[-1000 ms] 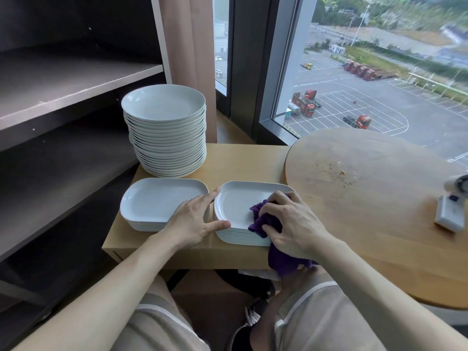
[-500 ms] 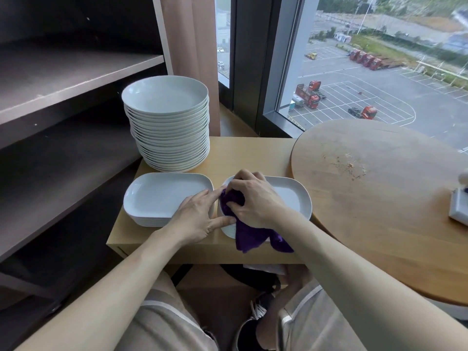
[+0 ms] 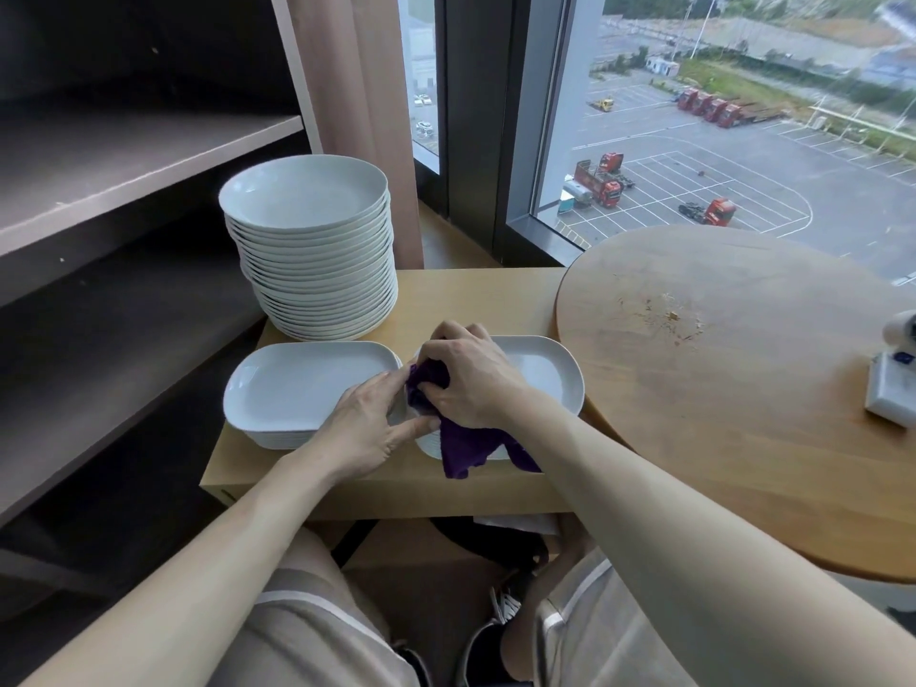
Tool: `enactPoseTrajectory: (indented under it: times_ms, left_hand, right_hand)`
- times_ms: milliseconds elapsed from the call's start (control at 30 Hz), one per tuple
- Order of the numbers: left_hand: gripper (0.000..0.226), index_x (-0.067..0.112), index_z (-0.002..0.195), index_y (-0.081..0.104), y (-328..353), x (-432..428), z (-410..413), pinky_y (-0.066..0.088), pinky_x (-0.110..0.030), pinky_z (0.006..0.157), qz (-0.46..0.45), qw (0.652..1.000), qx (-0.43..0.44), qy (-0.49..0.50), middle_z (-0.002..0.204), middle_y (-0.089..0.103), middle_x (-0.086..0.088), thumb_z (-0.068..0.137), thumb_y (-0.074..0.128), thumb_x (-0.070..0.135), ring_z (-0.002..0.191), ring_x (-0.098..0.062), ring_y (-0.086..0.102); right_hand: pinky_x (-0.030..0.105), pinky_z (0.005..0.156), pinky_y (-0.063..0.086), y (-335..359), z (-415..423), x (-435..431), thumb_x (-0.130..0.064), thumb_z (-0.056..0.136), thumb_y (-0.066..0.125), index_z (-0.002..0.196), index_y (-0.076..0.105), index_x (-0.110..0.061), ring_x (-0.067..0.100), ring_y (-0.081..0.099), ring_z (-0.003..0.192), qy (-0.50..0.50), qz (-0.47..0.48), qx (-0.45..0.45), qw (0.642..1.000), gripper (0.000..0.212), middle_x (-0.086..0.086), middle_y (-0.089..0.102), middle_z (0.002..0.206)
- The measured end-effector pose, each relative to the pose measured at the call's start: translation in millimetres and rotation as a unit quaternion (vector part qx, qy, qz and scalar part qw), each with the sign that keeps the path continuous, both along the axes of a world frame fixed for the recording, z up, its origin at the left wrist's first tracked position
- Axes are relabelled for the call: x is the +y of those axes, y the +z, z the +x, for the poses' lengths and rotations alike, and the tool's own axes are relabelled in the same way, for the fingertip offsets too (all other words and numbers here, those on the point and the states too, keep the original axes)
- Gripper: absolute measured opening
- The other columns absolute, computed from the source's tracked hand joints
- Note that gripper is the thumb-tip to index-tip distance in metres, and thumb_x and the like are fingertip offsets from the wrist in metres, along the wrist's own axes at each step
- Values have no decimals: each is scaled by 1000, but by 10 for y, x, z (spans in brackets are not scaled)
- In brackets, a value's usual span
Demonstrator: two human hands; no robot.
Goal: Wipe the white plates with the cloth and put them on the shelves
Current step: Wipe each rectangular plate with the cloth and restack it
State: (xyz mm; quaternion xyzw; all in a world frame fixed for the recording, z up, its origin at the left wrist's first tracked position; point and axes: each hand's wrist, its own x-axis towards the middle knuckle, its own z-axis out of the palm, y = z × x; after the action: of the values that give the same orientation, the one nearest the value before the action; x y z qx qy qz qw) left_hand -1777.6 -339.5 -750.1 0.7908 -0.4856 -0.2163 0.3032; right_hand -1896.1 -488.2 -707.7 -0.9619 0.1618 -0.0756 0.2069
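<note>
- We see the right hand [image 3: 466, 384] curled round a bunched purple cloth [image 3: 461, 443], pressing it onto the left end of the top plate of a rectangular plate stack [image 3: 545, 379].
- The loose tail of the cloth hangs toward us from under the right hand, over the near rim of that stack.
- The left hand [image 3: 367, 428] lies just left of the right hand and touches the cloth. Its fingers are straight, and index finger and thumb rest against the left rim of the same stack. It grips nothing.
- The hands are close together, almost touching.
- A second rectangular stack [image 3: 302, 384] sits partly under the left hand's fingers and extends to their left. It is just beside the first stack.
- A tall round plate stack [image 3: 317, 270] stands beyond the left hand.
- All three stacks rest on the small table [image 3: 471, 300].
- The shelves [image 3: 124, 161] are well to the left of the left hand. We see no plates on the visible boards.
- A round table [image 3: 743, 364] is to the right of the right hand, with a white device [image 3: 892, 389] at its far right.
</note>
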Motion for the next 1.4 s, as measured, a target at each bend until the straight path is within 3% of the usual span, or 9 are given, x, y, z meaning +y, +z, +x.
enactPoseTrajectory:
  times_ms: [233,400,700,1067,1200,1300,1400]
  left_hand:
    - [86,49,157,23,-19,11,5,41,-44,111,18,1000,-13,13,140,56,8,83,61,72,131,-15,48]
    - [90,44,160,21,-32,1,-5,36,-46,117,39,999,-27,27,155,45,4,84,61,72,142,-20,39]
    - [90,43,160,20,-21,2,-43,35,-41,114,55,996,-62,31,149,50,3,83,53,77,136,-22,43]
    - [91,37,162,19,1,-5,-71,28,-38,113,58,995,-73,32,148,50,-3,87,56,72,136,-23,42]
    - [95,37,162,15,-10,-10,-60,28,-37,113,59,996,-62,28,145,51,-4,85,55,75,133,-23,42]
    - [101,39,163,6,-7,-17,-57,31,-38,112,52,996,-56,34,142,52,-2,83,56,76,131,-25,43]
    - [101,35,163,9,9,-3,-63,29,-36,114,41,998,-32,43,151,48,0,85,64,70,137,-22,39]
  right_hand:
    - [40,94,46,-48,5,-109,-38,94,59,118,66,-25,29,44,115,-30,-34,-1,999,28,-3,53,126]
    - [42,96,45,-64,-126,-317,-42,95,59,121,64,-26,31,42,119,-97,-73,16,992,31,-2,51,131]
    - [44,94,36,-36,-566,-593,-47,93,57,118,62,-28,32,43,116,-192,-107,54,974,31,0,49,128]
    - [40,91,33,-44,-736,-327,-45,87,60,105,62,-33,24,37,117,-135,-43,65,988,22,-11,45,119]
    - [44,101,37,6,-573,-232,-44,87,61,106,64,-36,25,37,125,-97,-30,79,992,21,-13,45,116]
    - [42,95,41,8,-365,-100,-44,88,62,109,63,-35,25,40,122,-71,-32,78,994,23,-11,49,122]
    - [38,89,40,-8,-145,2,-44,88,62,114,65,-32,24,40,120,-49,-28,60,997,29,-8,50,125]
